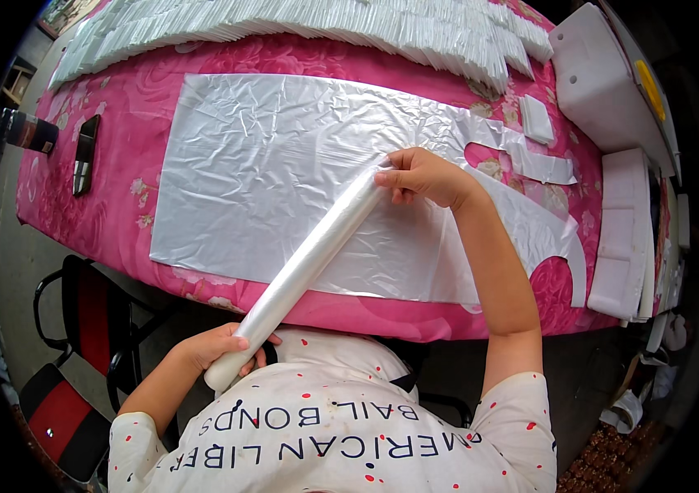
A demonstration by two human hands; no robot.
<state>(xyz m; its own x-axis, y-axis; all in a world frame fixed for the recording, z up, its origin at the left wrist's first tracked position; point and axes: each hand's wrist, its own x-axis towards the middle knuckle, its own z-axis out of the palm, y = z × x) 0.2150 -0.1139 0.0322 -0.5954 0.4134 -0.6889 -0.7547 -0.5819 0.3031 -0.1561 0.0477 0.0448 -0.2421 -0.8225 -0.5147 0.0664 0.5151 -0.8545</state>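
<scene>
A long, pale plastic roll or folded strip (304,269) slants between my two hands, from near my body up over the table. My left hand (230,349) is closed round its lower end, in front of my shirt. At the upper end, my right hand (419,177) pinches the tip between thumb and fingers. Beneath it, a stack of white plastic vest bags (234,181) lies spread flat on the table, creased, with cut-out handles toward the right. How many sheets lie in it I cannot tell.
Folded white packets (300,20) stand in dense rows along the far side of the pink floral tablecloth (111,214). A small folded packet (537,120) and white foam boxes (600,78) are at right. A phone (86,154) and a dark jar (31,131) sit left, near red-black chairs (91,316).
</scene>
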